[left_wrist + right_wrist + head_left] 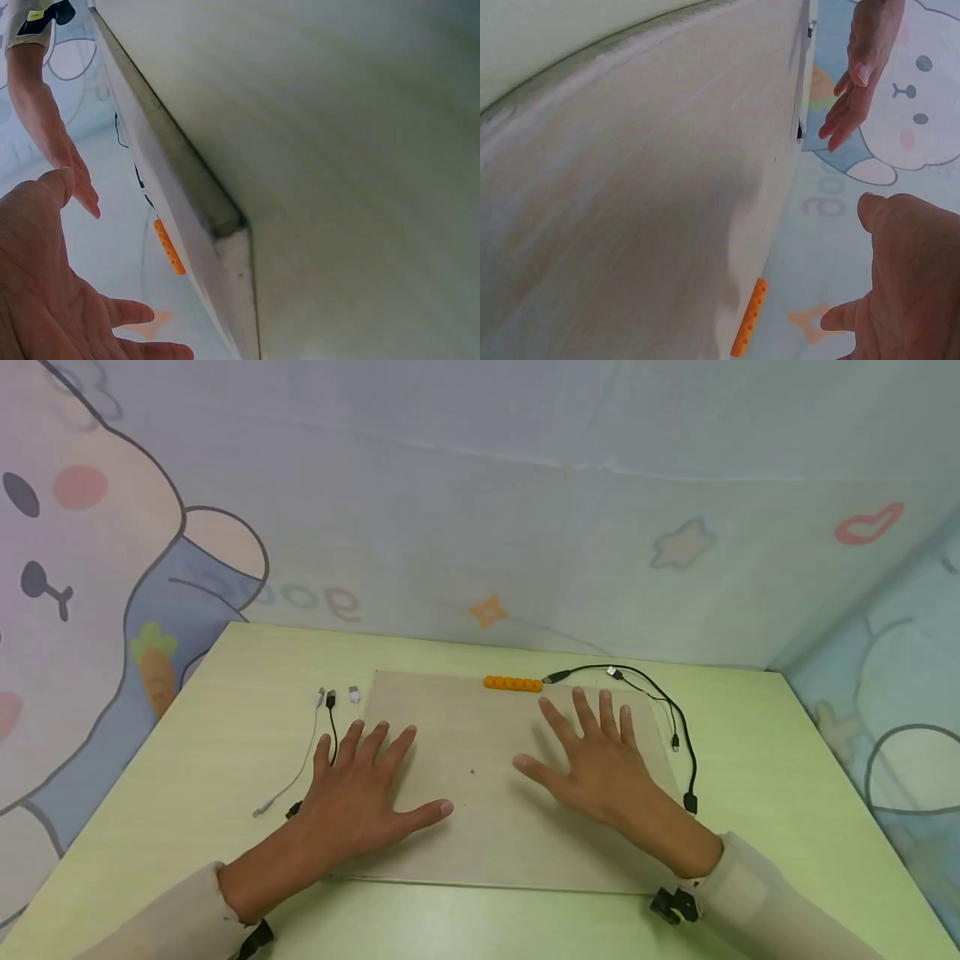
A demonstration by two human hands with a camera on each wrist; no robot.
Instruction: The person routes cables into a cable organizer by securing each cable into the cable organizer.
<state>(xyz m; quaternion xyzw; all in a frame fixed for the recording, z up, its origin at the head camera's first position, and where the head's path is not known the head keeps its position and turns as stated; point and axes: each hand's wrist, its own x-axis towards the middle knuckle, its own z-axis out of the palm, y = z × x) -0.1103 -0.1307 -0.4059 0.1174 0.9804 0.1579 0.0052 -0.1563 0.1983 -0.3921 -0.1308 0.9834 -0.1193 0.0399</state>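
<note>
Both hands are spread over a thin pale board and hold nothing. My left hand hovers palm down over the board's left side, fingers apart, partly covering a black cable. Left of it lies a white cable, with a white USB plug near the board's far left corner. My right hand is stretched out over the board's right part. Beyond its fingertips, an orange strip with small holes lies at the board's far edge; it also shows in the right wrist view.
A long black cable curves around the board's far right corner, and a shorter thin black cable lies inside that curve. The pale table ends at a printed cloth backdrop. Black wrist straps show below both sleeves.
</note>
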